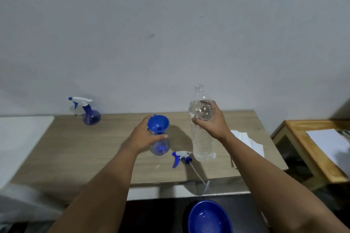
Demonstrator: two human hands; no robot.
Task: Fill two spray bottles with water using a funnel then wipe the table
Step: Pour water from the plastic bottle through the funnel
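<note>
Clutter first: we are seeing a loose trigger sprayer head (181, 158) lying on its side on the table (75, 153), white and blue, its thin dip tube trailing past the near edge. It is sitting between the open spray bottle (159, 146) and the water bottle (202, 128), just beside both bases. Folded white tissue (248, 142) is lying behind our right forearm, partly hidden by it. A second spray bottle (89, 112), sprayer still fitted, is standing upright well apart at the far left against the wall (170, 24). A round blue bowl (209, 217) is sitting below the table's near edge. A wooden side table (303, 149) with a white sheet on it is standing to the right.

Materials: we are looking at a matte wood-grain tabletop, a translucent blue bulb-shaped bottle body and an opaque blue plastic cone funnel (158, 123) seated in that bottle's neck, tilting slightly. The water bottle is clear ribbed plastic, tall, uncapped, mostly full and upright on the table.

Our left hand (144, 137) is grasping the open spray bottle at the neck under the funnel, fingers curling round it. Our right hand (209, 121) is gripping the water bottle's upper body, fingers wrapping the far side, thumb on the near side.
</note>
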